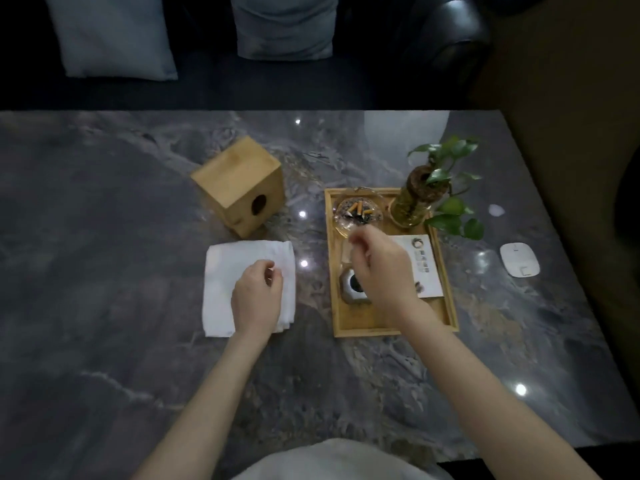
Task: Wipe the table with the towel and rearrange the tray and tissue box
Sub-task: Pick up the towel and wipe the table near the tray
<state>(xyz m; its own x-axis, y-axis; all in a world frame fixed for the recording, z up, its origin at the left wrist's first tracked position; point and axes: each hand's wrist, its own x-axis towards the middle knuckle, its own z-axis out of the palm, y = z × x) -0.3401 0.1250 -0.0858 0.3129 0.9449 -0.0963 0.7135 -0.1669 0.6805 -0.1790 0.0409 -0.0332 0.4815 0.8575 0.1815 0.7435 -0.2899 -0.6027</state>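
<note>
A folded white towel lies flat on the dark marble table, left of centre. My left hand rests on its right half with fingers curled loosely, holding nothing. A wooden cube tissue box stands tilted just behind the towel. To the right sits a wooden tray holding a glass ashtray with cigarette butts, a potted plant, a white card and a small grey hexagonal object. My right hand hovers over the tray's middle, fingers loosely bent and blurred.
A white rounded remote-like device lies near the table's right edge. A dark sofa with two pale cushions runs along the far side. The table's right edge borders a brown seat.
</note>
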